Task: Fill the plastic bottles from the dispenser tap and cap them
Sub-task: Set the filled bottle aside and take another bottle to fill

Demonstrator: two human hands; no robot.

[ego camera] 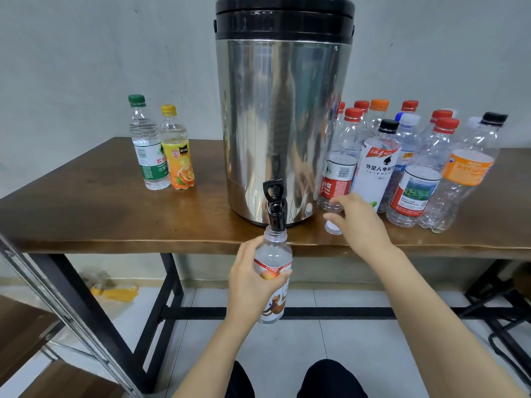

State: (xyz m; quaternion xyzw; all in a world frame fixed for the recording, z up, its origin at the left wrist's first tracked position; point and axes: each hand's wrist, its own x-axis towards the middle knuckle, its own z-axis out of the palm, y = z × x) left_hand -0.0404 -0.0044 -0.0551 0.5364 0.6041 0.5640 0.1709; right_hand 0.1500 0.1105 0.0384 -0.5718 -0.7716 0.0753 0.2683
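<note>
Clear bottle (273, 262) is up under the dispenser's (283, 124) tap (275, 205), neck at the spout, left hand (253, 282) wrapped round its label. Right hand (356, 222) is just right of the dispenser's base, fingers loosely spread over a white cap (333, 227). Touching it? Can't tell. The danger: the bottle's held in mid-air one-handed, so a tilt or a late shut-off means spilled water. Right of the dispenser, a black-capped bottle (377, 165) reads "ALIENER"; on the left, a green-capped one (148, 145) shows "农夫"
</note>
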